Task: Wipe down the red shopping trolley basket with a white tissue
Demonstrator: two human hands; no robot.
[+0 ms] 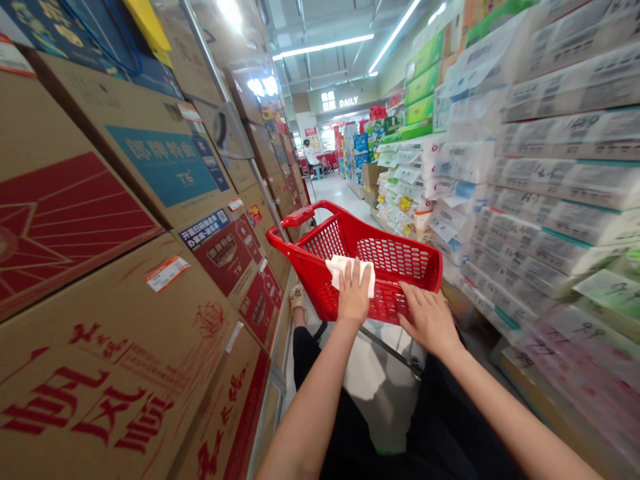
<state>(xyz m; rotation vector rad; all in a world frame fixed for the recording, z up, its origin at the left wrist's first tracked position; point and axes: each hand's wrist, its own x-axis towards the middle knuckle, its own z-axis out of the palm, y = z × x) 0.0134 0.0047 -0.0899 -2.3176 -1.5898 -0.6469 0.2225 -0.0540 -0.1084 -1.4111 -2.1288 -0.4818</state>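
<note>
A red plastic shopping cart (320,293) with a pierced mesh basket stands right in front of me. Under the spread fingers of my left hand (354,293), a folded white cloth (342,265) is held flat against the near side of the basket. Whether it is fabric or paper, I cannot tell. My right hand (428,313) holds the same side farther right, its fingers laid over the rim and its thumb lower on the mesh. The palm sides of both hands are hidden. Inside the basket, the part I can see shows bare red mesh.
Stacked cardboard cartons (120,333) wall in the left side, with a metal pole (240,127) beside them. White packs with price sheets (555,173) are piled high on the right. The aisle floor (334,190) leads to a person (311,155) at the far end.
</note>
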